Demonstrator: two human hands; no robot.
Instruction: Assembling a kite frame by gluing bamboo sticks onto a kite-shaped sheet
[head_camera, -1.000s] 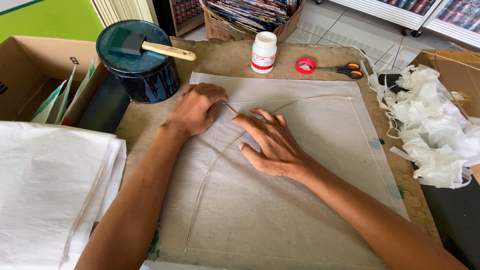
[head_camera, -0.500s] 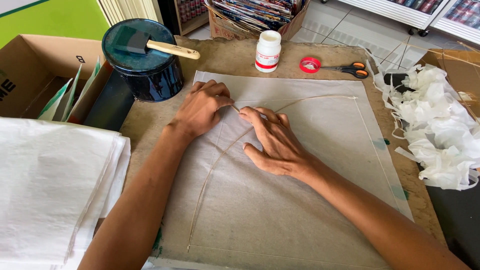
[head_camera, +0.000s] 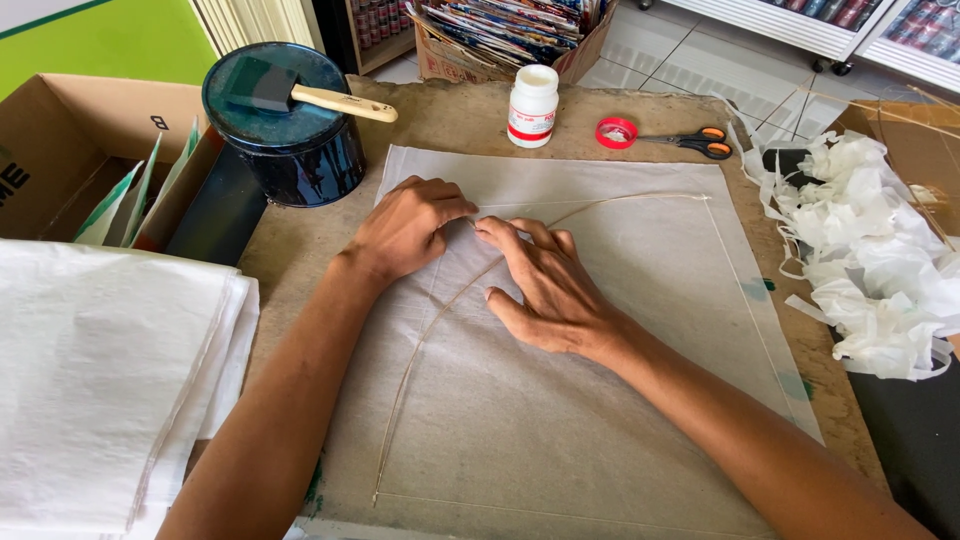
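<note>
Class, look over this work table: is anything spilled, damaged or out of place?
Nothing is spilled or broken. The only untidy spot is the heap of torn white paper scraps at the table's right edge; green smudges mark the board beside the sheet.

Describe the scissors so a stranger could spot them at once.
Start at the large pale sheet on the brown worktable. Just beyond the sheet's far right corner lie the scissors, beside a red tape roll and right of a white bottle. Their orange-and-black handles set them apart.

1 paper sheet (head_camera: 600, 420), 1 bent stick (head_camera: 430, 340), 1 can (head_camera: 285, 130), 1 brush (head_camera: 300, 92), 1 bottle (head_camera: 531, 105), 1 scissors (head_camera: 690, 141), approx. 2 boxes (head_camera: 60, 150).
</note>
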